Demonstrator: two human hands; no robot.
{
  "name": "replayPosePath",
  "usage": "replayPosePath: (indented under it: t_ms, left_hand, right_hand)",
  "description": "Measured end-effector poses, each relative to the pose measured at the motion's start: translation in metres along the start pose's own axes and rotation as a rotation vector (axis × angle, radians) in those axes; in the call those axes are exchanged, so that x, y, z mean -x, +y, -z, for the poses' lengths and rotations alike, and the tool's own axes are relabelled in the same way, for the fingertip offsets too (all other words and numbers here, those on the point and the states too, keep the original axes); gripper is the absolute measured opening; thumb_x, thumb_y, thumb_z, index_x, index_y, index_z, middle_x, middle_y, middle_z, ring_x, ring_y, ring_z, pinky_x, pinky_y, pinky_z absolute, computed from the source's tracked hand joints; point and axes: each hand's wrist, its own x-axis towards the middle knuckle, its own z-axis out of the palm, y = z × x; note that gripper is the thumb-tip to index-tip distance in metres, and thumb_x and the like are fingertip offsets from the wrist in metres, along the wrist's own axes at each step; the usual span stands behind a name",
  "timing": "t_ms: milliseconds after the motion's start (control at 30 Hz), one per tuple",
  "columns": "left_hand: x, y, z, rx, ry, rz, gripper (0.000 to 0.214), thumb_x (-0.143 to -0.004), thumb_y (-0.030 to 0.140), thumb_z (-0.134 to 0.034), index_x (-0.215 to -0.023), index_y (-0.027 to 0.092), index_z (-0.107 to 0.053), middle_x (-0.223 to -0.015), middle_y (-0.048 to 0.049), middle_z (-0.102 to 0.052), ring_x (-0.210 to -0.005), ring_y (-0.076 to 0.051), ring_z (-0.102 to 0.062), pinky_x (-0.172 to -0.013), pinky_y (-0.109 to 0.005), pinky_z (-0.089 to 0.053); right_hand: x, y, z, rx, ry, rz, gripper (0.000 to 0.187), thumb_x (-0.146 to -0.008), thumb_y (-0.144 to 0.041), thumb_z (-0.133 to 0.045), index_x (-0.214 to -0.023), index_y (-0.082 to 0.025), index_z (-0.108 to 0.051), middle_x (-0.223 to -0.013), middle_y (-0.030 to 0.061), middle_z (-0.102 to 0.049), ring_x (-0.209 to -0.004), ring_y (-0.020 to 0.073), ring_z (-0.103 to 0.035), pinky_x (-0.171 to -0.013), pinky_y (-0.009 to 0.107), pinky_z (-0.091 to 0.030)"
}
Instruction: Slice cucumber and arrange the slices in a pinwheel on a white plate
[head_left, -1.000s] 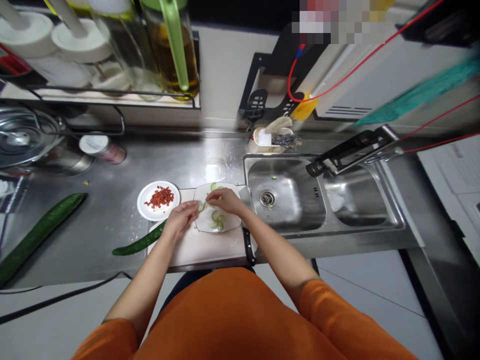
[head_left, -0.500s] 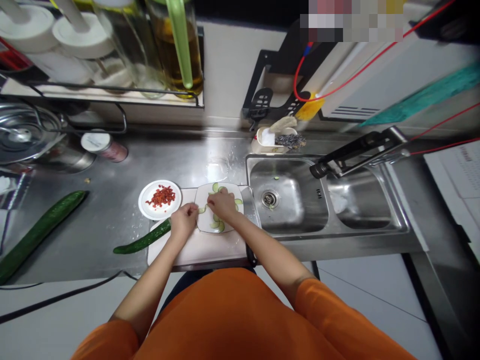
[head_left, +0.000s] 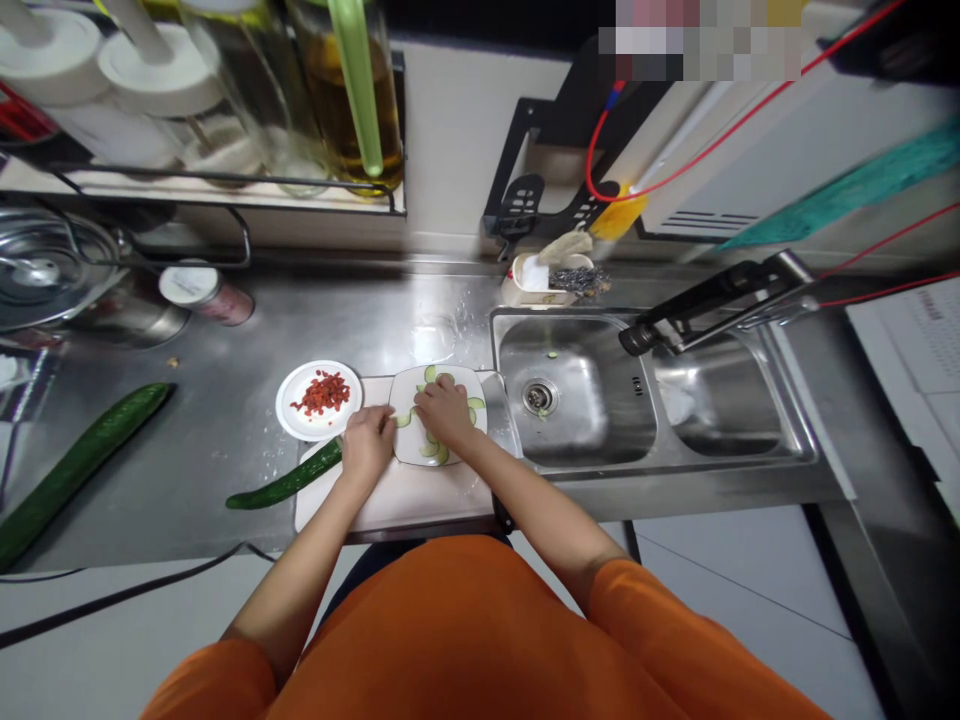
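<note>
Lying under the right hand's fingers point(head_left: 429, 402), cucumber slices point(head_left: 433, 452) ring the plate point(head_left: 405, 455).

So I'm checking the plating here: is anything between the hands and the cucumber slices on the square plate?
Nothing visible. The right hand already rests over the square plate on the cucumber slices, and the left hand is at the plate's left edge by a slice. The cut cucumber lies off to the left.
</note>
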Motion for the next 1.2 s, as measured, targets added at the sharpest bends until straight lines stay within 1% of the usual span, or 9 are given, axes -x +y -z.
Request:
replayPosePath:
  t_ms: [133, 233, 367, 467, 733, 933, 1000, 1100, 1200]
  left_hand:
    - [0.008, 0.000, 0.003, -0.042, -0.016, -0.123, 0.029, -0.088, 0.028, -0.047, -0.103, 0.017, -0.069, -0.109, -0.0104, -0.067, -0.103, -0.026, -0.054, -0.096, -0.036, -0.039]
    - [0.019, 0.005, 0.002, -0.107, -0.044, -0.197, 0.033, -0.089, 0.030, -0.047, -0.112, 0.018, -0.068, -0.121, -0.0116, -0.062, -0.111, -0.028, -0.049, -0.098, -0.040, -0.036]
    - [0.032, 0.014, -0.003, -0.213, -0.099, -0.181, 0.037, -0.089, 0.033, -0.049, -0.122, 0.022, -0.063, -0.132, -0.0132, -0.055, -0.118, -0.033, -0.042, -0.095, -0.046, -0.035]
    - [0.036, 0.015, -0.005, -0.256, -0.117, -0.164, 0.039, -0.089, 0.032, -0.049, -0.125, 0.022, -0.061, -0.135, -0.0142, -0.053, -0.119, -0.035, -0.040, -0.092, -0.048, -0.035]
    - [0.036, 0.014, -0.004, -0.299, -0.109, -0.166, 0.038, -0.091, 0.032, -0.048, -0.125, 0.022, -0.062, -0.134, -0.0135, -0.053, -0.118, -0.035, -0.040, -0.090, -0.049, -0.035]
    - [0.038, 0.016, 0.001, -0.269, -0.086, -0.180, 0.036, -0.090, 0.032, -0.048, -0.122, 0.023, -0.064, -0.132, -0.0122, -0.055, -0.114, -0.034, -0.041, -0.088, -0.047, -0.035]
    - [0.036, 0.013, 0.008, -0.242, -0.042, -0.165, 0.035, -0.091, 0.031, -0.048, -0.120, 0.024, -0.065, -0.130, -0.0118, -0.056, -0.112, -0.033, -0.042, -0.088, -0.046, -0.035]
    - [0.031, 0.005, 0.023, -0.256, 0.043, -0.057, 0.035, -0.090, 0.031, -0.049, -0.119, 0.025, -0.066, -0.130, -0.0125, -0.056, -0.112, -0.033, -0.041, -0.089, -0.048, -0.035]
    - [0.024, -0.001, 0.035, -0.343, 0.047, 0.047, 0.034, -0.087, 0.031, -0.051, -0.118, 0.024, -0.066, -0.138, -0.0135, -0.048, -0.118, -0.038, -0.036, -0.089, -0.053, -0.035]
  right_hand:
    - [0.016, 0.002, 0.002, -0.029, -0.009, -0.062, 0.027, -0.096, -0.023, -0.040, -0.101, -0.020, -0.067, -0.108, 0.0123, -0.061, -0.110, 0.0282, -0.036, -0.077, 0.038, -0.031]
    - [0.032, -0.001, -0.002, -0.024, -0.001, -0.056, 0.027, -0.096, -0.023, -0.040, -0.107, -0.021, -0.065, -0.113, 0.0122, -0.060, -0.111, 0.0289, -0.037, -0.078, 0.038, -0.031]
    - [0.046, -0.010, -0.011, -0.005, 0.062, -0.008, 0.033, -0.098, -0.026, -0.036, -0.124, -0.020, -0.056, -0.124, 0.0127, -0.056, -0.120, 0.0305, -0.034, -0.084, 0.041, -0.032]
    - [0.048, -0.013, -0.017, 0.005, 0.073, 0.004, 0.036, -0.099, -0.028, -0.034, -0.130, -0.019, -0.051, -0.129, 0.0136, -0.053, -0.125, 0.0312, -0.032, -0.088, 0.042, -0.032]
    - [0.047, -0.014, -0.024, 0.037, 0.091, 0.005, 0.034, -0.099, -0.027, -0.034, -0.126, -0.018, -0.054, -0.127, 0.0135, -0.055, -0.126, 0.0317, -0.034, -0.088, 0.043, -0.035]
    - [0.048, -0.015, -0.022, 0.024, 0.090, -0.001, 0.035, -0.099, -0.028, -0.036, -0.127, -0.020, -0.054, -0.128, 0.0135, -0.054, -0.126, 0.0313, -0.033, -0.088, 0.043, -0.035]
    - [0.049, -0.015, -0.018, 0.014, 0.097, -0.017, 0.035, -0.099, -0.029, -0.036, -0.128, -0.020, -0.053, -0.129, 0.0127, -0.054, -0.124, 0.0309, -0.034, -0.088, 0.043, -0.035]
    - [0.053, -0.014, -0.011, -0.001, 0.118, -0.047, 0.035, -0.099, -0.029, -0.037, -0.129, -0.020, -0.053, -0.130, 0.0121, -0.055, -0.122, 0.0309, -0.035, -0.085, 0.043, -0.035]
    - [0.060, -0.015, -0.005, -0.015, 0.129, -0.081, 0.034, -0.099, -0.028, -0.037, -0.126, -0.020, -0.056, -0.128, 0.0120, -0.056, -0.118, 0.0303, -0.037, -0.083, 0.041, -0.036]
